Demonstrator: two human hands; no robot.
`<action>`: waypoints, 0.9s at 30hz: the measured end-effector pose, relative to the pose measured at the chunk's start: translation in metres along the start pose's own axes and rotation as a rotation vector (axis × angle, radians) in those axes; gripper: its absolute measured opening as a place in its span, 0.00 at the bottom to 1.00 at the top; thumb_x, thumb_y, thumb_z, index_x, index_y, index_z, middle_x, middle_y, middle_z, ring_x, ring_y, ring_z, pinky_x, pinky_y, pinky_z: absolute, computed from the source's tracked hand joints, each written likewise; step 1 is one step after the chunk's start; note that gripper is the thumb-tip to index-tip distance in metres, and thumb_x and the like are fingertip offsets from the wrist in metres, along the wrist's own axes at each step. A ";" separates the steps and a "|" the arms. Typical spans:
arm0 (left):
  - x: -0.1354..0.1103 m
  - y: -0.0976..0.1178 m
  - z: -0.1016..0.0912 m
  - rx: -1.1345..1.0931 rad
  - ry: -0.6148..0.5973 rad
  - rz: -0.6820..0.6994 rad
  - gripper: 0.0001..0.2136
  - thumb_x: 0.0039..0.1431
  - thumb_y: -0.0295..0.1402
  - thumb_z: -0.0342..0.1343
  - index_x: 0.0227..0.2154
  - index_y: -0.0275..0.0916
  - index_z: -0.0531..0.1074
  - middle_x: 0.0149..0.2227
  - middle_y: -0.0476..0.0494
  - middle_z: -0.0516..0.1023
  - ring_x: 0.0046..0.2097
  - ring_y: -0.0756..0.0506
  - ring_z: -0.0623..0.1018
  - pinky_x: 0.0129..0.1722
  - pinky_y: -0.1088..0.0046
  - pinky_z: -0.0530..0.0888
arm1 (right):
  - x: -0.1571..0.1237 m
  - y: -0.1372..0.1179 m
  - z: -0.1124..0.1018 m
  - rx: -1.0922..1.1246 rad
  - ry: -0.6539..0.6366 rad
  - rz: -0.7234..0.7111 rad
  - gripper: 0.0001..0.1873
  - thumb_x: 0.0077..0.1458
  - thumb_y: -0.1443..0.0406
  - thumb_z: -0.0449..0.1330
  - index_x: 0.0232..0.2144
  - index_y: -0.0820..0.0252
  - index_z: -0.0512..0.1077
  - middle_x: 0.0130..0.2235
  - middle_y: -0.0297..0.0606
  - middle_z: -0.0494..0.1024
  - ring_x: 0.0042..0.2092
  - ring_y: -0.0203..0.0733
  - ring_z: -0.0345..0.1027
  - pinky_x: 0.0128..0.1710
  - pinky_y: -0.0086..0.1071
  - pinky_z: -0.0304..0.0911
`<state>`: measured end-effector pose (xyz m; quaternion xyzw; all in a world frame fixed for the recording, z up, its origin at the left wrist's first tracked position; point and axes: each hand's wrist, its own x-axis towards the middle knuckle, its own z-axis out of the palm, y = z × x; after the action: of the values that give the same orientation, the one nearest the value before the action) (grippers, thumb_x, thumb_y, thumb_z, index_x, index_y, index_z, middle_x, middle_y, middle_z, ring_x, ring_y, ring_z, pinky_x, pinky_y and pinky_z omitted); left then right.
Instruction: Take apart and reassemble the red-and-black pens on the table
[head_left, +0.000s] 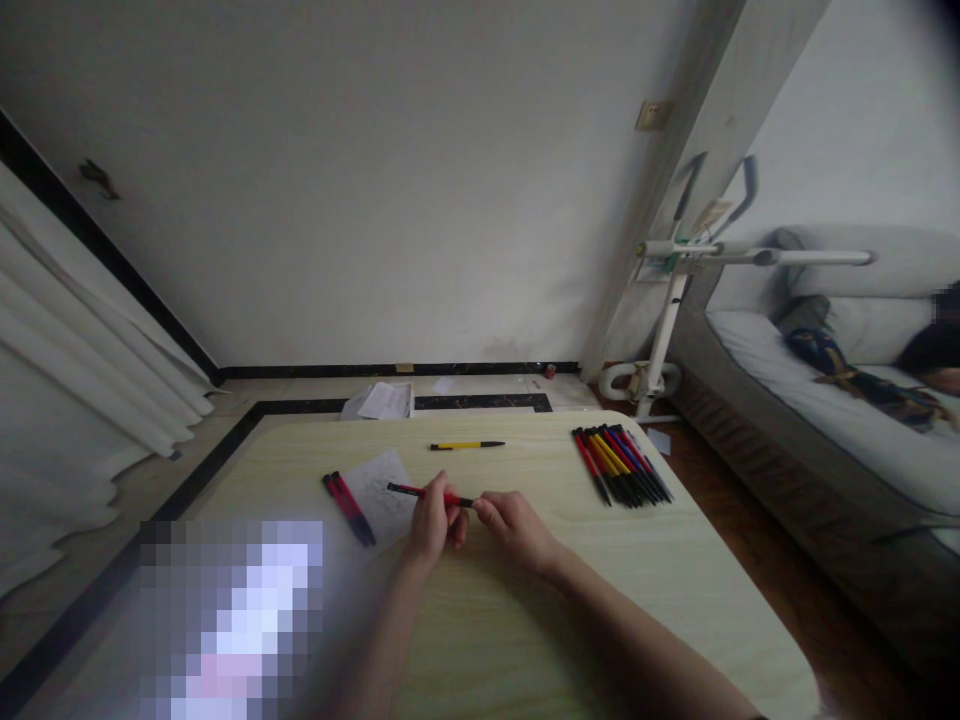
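Observation:
A red ballpoint pen [406, 489] with black ends is held level above the table between both hands. My left hand [433, 525] is closed round its barrel, the clicker end sticking out to the left. My right hand [517, 527] pinches the black tip at the other end. Under and left of my left hand lies a sheet of paper [379, 480] with faint marks. Two red and black pens [349, 508] rest side by side at the paper's left edge. Farther back, a single yellow pen [467, 445] lies crosswise on the table.
A pile of red, yellow and blue pens [621, 465] lies on the right of the pale wooden table [697, 590]. A pixelated bright patch covers the front left. Behind stand exercise equipment [664, 330] and a sofa [750, 350] with a person partly visible.

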<state>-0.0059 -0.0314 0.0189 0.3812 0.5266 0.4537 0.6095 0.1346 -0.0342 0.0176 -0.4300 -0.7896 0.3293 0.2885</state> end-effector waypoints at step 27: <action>0.006 -0.004 -0.001 0.076 0.039 0.096 0.19 0.51 0.48 0.44 0.16 0.38 0.58 0.11 0.53 0.61 0.13 0.54 0.62 0.12 0.79 0.56 | 0.007 0.009 -0.001 0.442 0.151 0.205 0.25 0.55 0.50 0.43 0.16 0.62 0.59 0.15 0.28 0.57 0.19 0.29 0.49 0.19 0.24 0.46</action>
<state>-0.0059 -0.0270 0.0136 0.4200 0.5364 0.4696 0.5615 0.1367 -0.0239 0.0128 -0.4579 -0.6268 0.4882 0.3988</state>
